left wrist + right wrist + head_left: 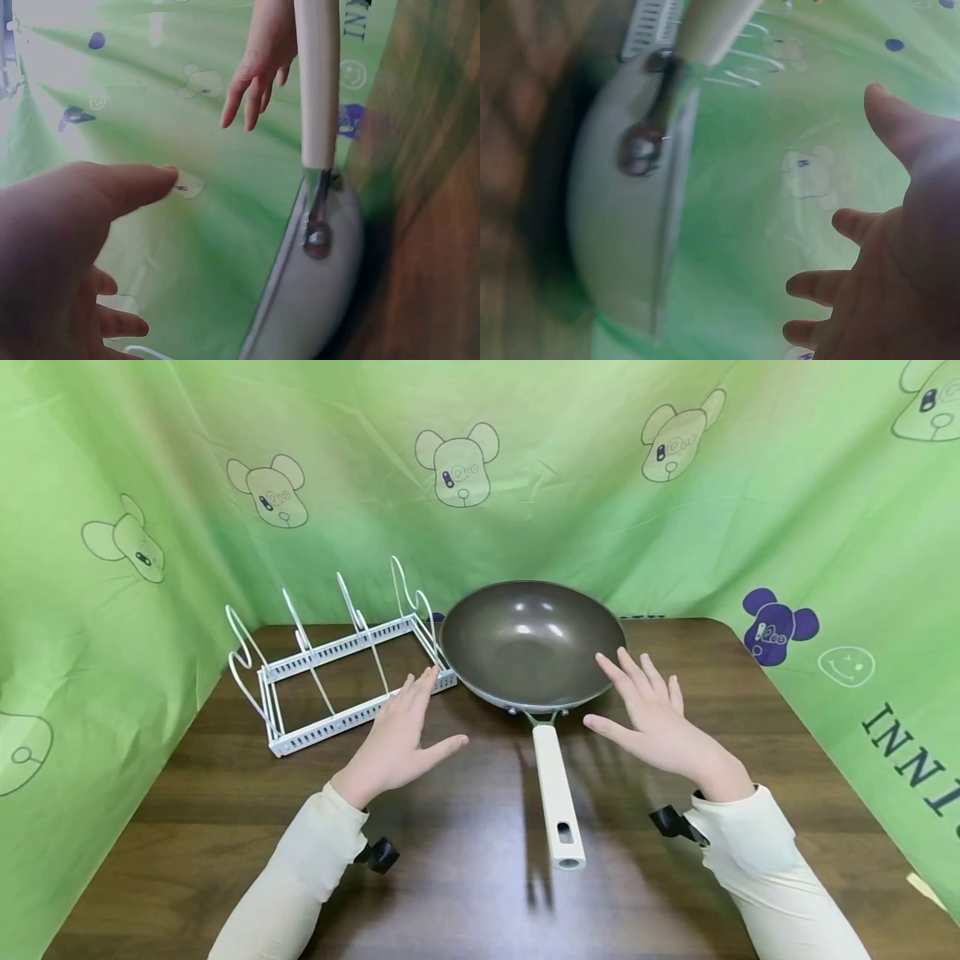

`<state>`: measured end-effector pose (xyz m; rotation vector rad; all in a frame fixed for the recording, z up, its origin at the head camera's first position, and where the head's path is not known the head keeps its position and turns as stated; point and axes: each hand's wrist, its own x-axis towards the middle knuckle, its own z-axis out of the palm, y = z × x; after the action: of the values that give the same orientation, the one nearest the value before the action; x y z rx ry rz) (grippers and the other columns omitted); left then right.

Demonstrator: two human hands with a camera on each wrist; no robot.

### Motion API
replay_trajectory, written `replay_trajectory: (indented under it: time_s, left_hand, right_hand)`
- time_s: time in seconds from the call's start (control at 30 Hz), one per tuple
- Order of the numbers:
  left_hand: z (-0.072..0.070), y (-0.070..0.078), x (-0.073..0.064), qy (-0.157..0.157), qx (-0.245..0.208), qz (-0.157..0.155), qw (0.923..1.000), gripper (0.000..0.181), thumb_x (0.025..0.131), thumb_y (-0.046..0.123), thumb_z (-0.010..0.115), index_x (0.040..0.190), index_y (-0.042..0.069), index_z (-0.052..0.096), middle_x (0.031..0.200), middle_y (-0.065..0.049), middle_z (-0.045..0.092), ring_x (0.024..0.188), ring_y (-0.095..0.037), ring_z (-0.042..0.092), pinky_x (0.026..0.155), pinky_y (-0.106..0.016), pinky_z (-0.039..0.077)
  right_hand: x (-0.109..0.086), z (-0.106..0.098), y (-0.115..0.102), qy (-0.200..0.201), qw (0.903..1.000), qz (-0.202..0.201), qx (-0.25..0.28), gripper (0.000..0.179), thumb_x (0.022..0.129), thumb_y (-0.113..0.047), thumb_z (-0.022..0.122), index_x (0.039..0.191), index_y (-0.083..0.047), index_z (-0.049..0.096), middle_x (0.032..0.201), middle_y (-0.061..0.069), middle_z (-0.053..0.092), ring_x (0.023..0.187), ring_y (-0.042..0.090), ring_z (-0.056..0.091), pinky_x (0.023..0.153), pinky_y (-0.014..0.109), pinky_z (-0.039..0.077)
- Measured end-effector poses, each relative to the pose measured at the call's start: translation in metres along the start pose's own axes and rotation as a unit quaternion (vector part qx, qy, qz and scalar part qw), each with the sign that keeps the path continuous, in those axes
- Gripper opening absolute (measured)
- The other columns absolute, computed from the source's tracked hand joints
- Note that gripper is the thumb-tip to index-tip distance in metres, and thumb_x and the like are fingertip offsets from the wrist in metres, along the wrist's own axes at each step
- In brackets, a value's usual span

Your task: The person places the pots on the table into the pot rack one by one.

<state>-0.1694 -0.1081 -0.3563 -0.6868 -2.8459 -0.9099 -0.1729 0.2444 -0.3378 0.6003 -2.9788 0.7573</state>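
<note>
A wok-like frying pan (pixel 525 647) with a dark inside and a long cream handle (pixel 557 793) sits on the table, its handle toward me. In both wrist views its pale outer side (pixel 322 277) and riveted handle joint (pixel 645 150) show. My left hand (pixel 401 739) hovers left of the handle, fingers straight and thumb spread, holding nothing. It overlaps the front rail of a white wire rack (pixel 337 724) in the head view. My right hand (pixel 660 727) is held to the right of the pan, fingers extended and apart, also holding nothing.
The rack has several upright wire dividers and stands left of the pan on the brown wooden table (pixel 450 893). A green curtain (pixel 540 535) with printed bear heads encloses the back and sides. Black camera mounts (pixel 382 855) stick out from both wrists.
</note>
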Motion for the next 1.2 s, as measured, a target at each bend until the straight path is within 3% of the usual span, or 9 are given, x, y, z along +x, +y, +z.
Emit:
replay_trajectory:
  time_s: [0.2,0.33,0.43,0.53,0.63,0.8,0.9,1.07,1.2]
  left_hand:
    - [0.008,-0.007,-0.007,-0.031,-0.098,-0.012,0.9946,0.097,0.093,0.046,0.066,0.159,0.008,0.007,0.163,-0.012,0.018,0.149,-0.029,0.019,0.118,-0.048,0.020]
    - [0.019,-0.008,-0.011,-0.065,-0.166,-0.026,0.9836,0.097,0.094,0.040,0.067,0.159,0.007,0.004,0.161,-0.017,0.024,0.148,-0.030,0.021,0.118,-0.048,0.021]
    - [0.031,-0.005,-0.013,-0.107,-0.223,-0.034,0.9683,0.093,0.095,0.036,0.065,0.158,0.003,0.004,0.159,-0.020,0.027,0.146,-0.035,0.024,0.116,-0.053,0.023]
    - [0.047,-0.003,-0.017,-0.165,-0.310,-0.049,0.9350,0.086,0.098,0.034,0.060,0.157,0.001,0.007,0.157,-0.023,0.029,0.142,-0.038,0.033,0.113,-0.055,0.028]
    - [0.063,0.002,-0.021,-0.222,-0.429,-0.081,0.8719,0.077,0.101,0.028,0.053,0.156,-0.003,0.009,0.155,-0.026,0.031,0.138,-0.041,0.038,0.113,-0.052,0.031]
    - [0.084,0.020,-0.024,-0.299,-0.609,-0.126,0.7238,0.070,0.103,0.027,0.042,0.153,-0.009,0.009,0.153,-0.034,0.027,0.138,-0.050,0.034,0.113,-0.052,0.032]
    - [0.095,0.032,-0.025,-0.336,-0.665,-0.149,0.6500,0.071,0.103,0.035,0.039,0.151,-0.009,0.014,0.151,-0.033,0.031,0.138,-0.050,0.033,0.114,-0.053,0.029]
    - [0.105,0.052,-0.025,-0.364,-0.726,-0.176,0.5560,0.073,0.101,0.046,0.041,0.148,-0.007,0.024,0.146,-0.029,0.038,0.136,-0.043,0.037,0.116,-0.051,0.025]
    - [0.108,0.067,-0.024,-0.366,-0.765,-0.179,0.4982,0.067,0.102,0.049,0.033,0.145,-0.003,0.028,0.155,-0.033,0.023,0.145,-0.044,0.024,0.113,-0.040,0.033]
  right_hand:
    - [-0.011,0.007,0.015,-0.025,0.9987,0.017,0.041,0.084,0.099,-0.040,0.057,0.160,-0.011,0.006,0.162,0.027,0.002,0.146,0.051,-0.005,0.108,0.074,-0.004]
    - [-0.021,0.015,0.022,-0.051,0.9932,0.033,0.100,0.083,0.101,-0.037,0.054,0.158,-0.004,0.004,0.160,0.029,0.007,0.143,0.055,0.003,0.106,0.075,0.007]
    - [-0.024,0.024,0.024,-0.074,0.9848,0.043,0.152,0.080,0.103,-0.035,0.051,0.156,0.002,0.003,0.157,0.032,0.012,0.142,0.055,0.008,0.107,0.073,0.014]
    - [-0.024,0.034,0.024,-0.100,0.9726,0.051,0.204,0.075,0.105,-0.033,0.047,0.154,0.005,0.005,0.152,0.035,0.020,0.140,0.054,0.019,0.108,0.069,0.022]
    - [-0.019,0.046,0.025,-0.133,0.9509,0.046,0.276,0.070,0.107,-0.032,0.040,0.152,0.007,0.003,0.148,0.038,0.025,0.136,0.056,0.027,0.107,0.067,0.028]
    - [-0.008,0.070,0.024,-0.178,0.8818,0.023,0.436,0.072,0.109,-0.037,0.028,0.149,0.014,-0.003,0.144,0.044,0.024,0.135,0.051,0.032,0.107,0.050,0.038]
    - [-0.001,0.079,0.022,-0.208,0.8386,0.021,0.503,0.077,0.108,-0.045,0.023,0.149,0.014,-0.006,0.148,0.041,0.025,0.132,0.032,0.041,0.104,0.037,0.040]
    - [0.009,0.090,0.021,-0.243,0.7571,0.029,0.606,0.065,0.108,-0.047,0.021,0.148,0.004,0.018,0.141,0.019,0.050,0.123,0.016,0.051,0.102,0.031,0.040]
    - [0.014,0.095,0.017,-0.274,0.6750,0.022,0.685,0.048,0.109,-0.042,0.015,0.134,-0.010,0.040,0.133,0.011,0.059,0.127,0.024,0.053,0.106,0.034,0.040]
